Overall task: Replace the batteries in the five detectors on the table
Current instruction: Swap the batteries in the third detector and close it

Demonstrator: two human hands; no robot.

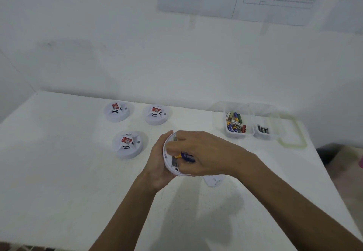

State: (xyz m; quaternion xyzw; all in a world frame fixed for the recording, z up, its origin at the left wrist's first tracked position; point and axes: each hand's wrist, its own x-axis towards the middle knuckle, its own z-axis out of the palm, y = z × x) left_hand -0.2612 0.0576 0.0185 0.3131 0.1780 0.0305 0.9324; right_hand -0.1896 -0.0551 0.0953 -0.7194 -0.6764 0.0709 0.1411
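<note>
My left hand (157, 162) cups a white round detector (169, 164), tilted so its open back faces me. My right hand (204, 150) lies over it and pinches a blue and yellow battery (186, 156) at the detector's battery slot. Three more white detectors with red stickers stand face up on the table: one at the back left (116, 111), one at the back middle (157, 114) and one nearer, left of my hands (127, 144). A white cover piece (213, 180) lies on the table under my right wrist, partly hidden.
Two clear plastic tubs stand at the back right: the left tub (235, 123) holds several coloured batteries, the right tub (263, 129) a few dark ones. A clear lid (292, 133) with a greenish rim lies beside them. The white table (59, 172) meets a white wall behind.
</note>
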